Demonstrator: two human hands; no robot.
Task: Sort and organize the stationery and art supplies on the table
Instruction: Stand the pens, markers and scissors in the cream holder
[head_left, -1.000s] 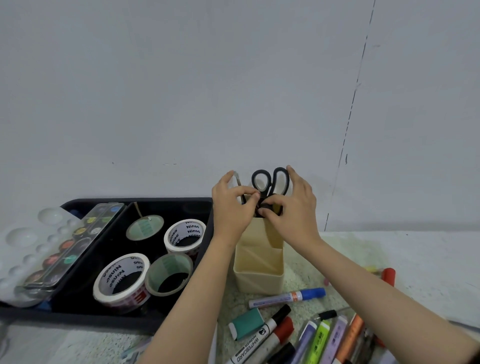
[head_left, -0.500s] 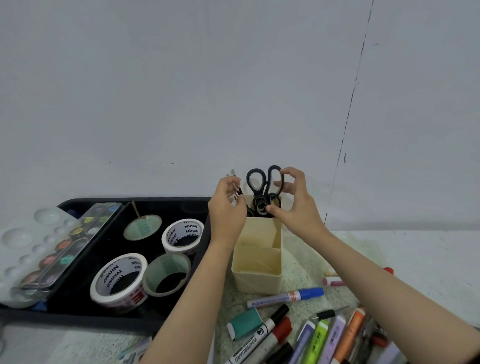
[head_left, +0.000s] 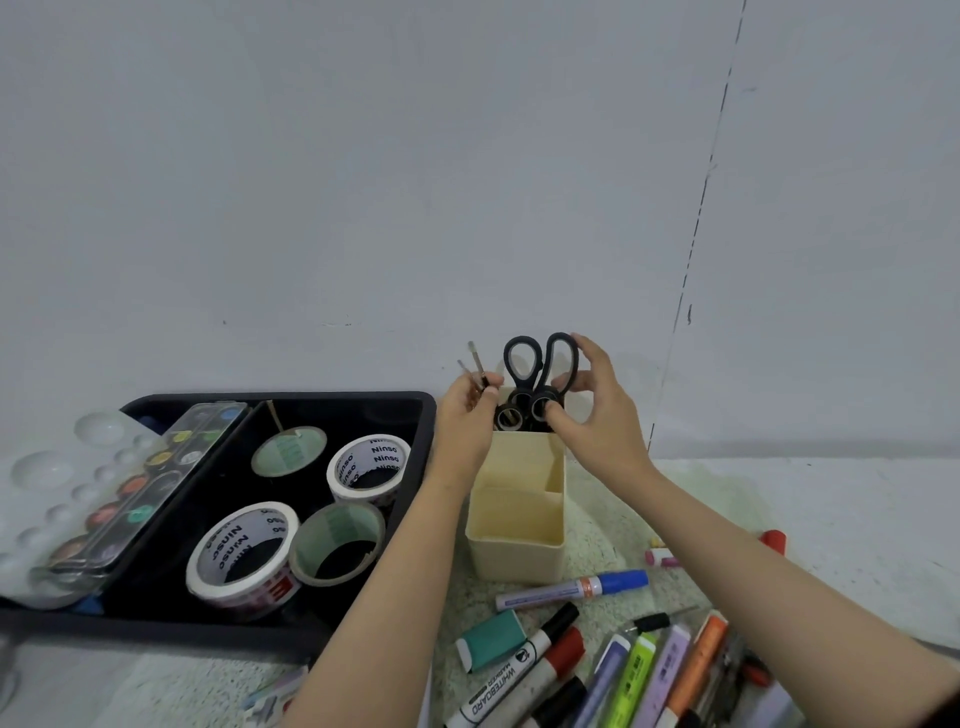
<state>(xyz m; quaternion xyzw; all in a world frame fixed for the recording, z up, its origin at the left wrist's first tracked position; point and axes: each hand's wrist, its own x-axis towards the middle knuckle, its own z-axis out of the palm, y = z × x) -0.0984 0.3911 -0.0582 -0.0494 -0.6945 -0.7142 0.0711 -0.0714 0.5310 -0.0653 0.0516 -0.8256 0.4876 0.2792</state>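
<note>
Black plastic tray (head_left: 280, 397) of tape rolls (head_left: 244, 556) sits left on the worktop (head_left: 857, 519). Beside it the left hand (head_left: 465, 421) pinches two slim tools (head_left: 477, 358) over the cream organiser's (head_left: 519, 561) rear compartment. Black scissors (head_left: 537, 379) stand there, the right hand (head_left: 602, 421) curled round their handle. It looks like tall tools are being settled in. Next, I'd guess, the loose markers (head_left: 634, 670) need gathering into the front compartments.

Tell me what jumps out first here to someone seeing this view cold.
Black-handled scissors stand handles-up in the far compartment of a cream plastic organiser box at centre, with the right hand curled round them and the left hand pinching two thin metal-tipped sticks beside them. Left of that, a black plastic tray holds four tape rolls; loose coloured markers litter the table in front.
</note>
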